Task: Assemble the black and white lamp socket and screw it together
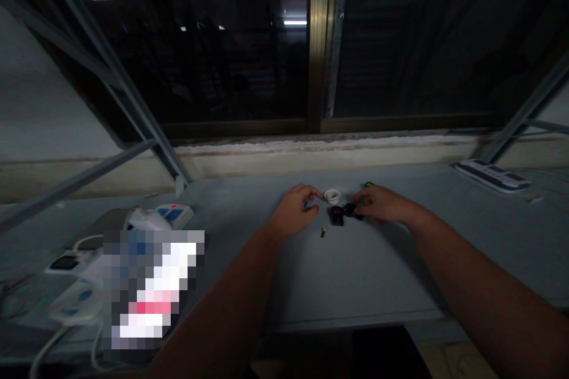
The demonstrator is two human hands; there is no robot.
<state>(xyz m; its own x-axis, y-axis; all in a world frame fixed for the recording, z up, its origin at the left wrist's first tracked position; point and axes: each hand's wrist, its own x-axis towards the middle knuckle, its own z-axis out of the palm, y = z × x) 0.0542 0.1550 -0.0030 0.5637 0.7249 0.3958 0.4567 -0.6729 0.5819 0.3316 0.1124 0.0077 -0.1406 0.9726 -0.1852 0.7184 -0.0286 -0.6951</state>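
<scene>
My left hand (294, 208) rests over the table with thumb and index finger curved and apart, nothing between them. Just right of its index fingertip stands a small white ring-shaped cup (332, 196). My right hand (383, 204) has its fingers closed on a small black part (349, 209). A second black part (336, 215) lies directly left of that one, close to or touching it. Nearer me lies a small screw-like piece (323, 232) with a brassy top. Behind my right fingers a green-and-black object (368, 185) is partly hidden.
The grey-blue table (355, 284) runs to a window ledge. A white power strip (492, 176) lies at the far right. On the left are another socket strip (175, 214), cables and a pixelated patch. Metal posts (146, 112) rise at both sides.
</scene>
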